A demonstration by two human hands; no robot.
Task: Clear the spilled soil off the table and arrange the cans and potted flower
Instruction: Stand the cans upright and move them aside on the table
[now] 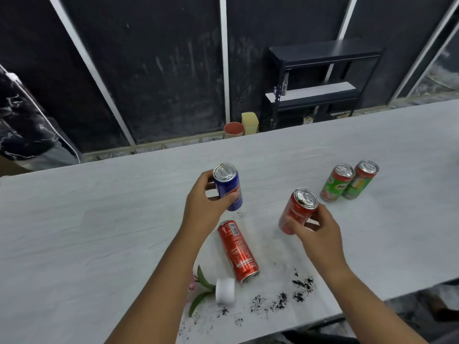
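A person's left grip [211, 194] clasps a blue can [229, 192] and the right grip [315, 229] a red can [296, 212], either liable to tip if set on the spilled soil [298, 289] strewing the worktop [99, 219].

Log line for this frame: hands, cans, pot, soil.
left hand: grips blue can | right hand: grips red can | second red can: lying | green cans: upright | flower pot: tipped | soil: on table
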